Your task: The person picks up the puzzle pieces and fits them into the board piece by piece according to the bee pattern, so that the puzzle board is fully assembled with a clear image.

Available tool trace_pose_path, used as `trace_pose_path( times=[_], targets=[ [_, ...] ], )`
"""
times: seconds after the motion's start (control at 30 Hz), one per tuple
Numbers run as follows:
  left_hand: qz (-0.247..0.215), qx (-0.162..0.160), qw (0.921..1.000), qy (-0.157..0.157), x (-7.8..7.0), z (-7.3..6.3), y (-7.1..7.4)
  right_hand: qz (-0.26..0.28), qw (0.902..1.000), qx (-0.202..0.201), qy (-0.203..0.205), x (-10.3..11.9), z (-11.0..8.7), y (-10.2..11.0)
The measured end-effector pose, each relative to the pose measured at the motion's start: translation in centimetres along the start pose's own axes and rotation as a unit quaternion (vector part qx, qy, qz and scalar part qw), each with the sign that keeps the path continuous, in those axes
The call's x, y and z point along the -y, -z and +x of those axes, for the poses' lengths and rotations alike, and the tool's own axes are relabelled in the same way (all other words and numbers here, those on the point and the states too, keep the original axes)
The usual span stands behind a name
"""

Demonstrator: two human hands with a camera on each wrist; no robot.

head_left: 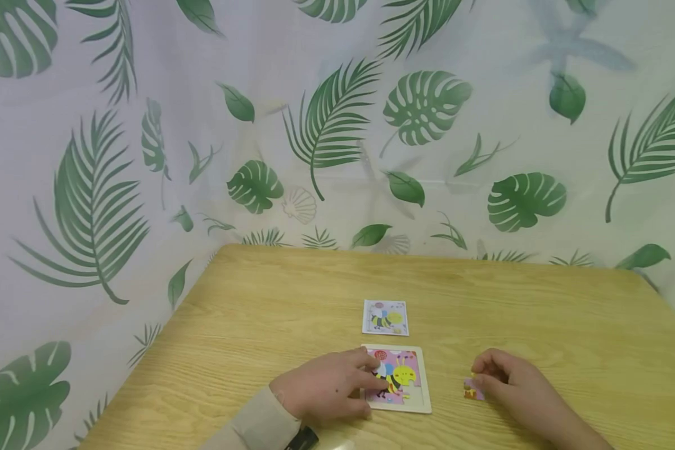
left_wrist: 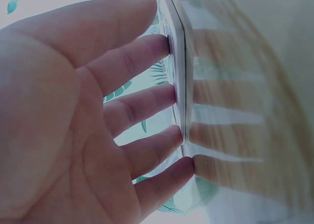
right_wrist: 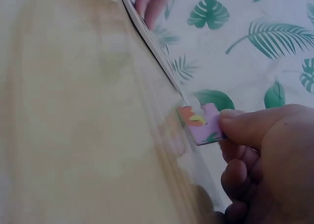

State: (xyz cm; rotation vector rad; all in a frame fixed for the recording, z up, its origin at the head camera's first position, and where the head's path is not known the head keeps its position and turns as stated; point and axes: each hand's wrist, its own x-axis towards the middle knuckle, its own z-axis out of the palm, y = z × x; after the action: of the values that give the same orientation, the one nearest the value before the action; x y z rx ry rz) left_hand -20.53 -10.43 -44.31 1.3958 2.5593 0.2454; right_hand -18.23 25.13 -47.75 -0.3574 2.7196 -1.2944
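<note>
A square bee jigsaw puzzle in a pale frame [head_left: 426,390] lies on the table, with a gap at its lower right. My left hand [head_left: 334,382] rests on the puzzle's left side, fingers spread; in the left wrist view its fingertips [left_wrist: 169,94] touch the puzzle's surface and the little finger reaches the table. To the right of the frame, my right hand [head_left: 509,384] pinches a pink puzzle piece [right_wrist: 203,128] between thumb and fingers. Orange, yellow and green marks show on that piece. It is held apart from the frame, just over the table.
Behind the puzzle lies a small picture card [head_left: 385,317] with the same bee. The wooden table [head_left: 247,325] reflects the hands. A white curtain [head_left: 326,206] printed with green leaves hangs along its back and left side.
</note>
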Motion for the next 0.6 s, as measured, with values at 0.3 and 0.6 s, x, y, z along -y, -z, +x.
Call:
trace_pose_path(
  times=[0.3,0.6],
  targets=[
    [-0.002,0.004,1.0000,0.007,0.0,0.0,0.1,0.031,0.9991,0.023,0.015,2.8,1.4,-2.7],
    [0.006,-0.002,1.0000,0.007,0.0,0.1,0.0,0.054,0.9975,0.043,0.010,4.3,2.3,-4.7]
  ],
)
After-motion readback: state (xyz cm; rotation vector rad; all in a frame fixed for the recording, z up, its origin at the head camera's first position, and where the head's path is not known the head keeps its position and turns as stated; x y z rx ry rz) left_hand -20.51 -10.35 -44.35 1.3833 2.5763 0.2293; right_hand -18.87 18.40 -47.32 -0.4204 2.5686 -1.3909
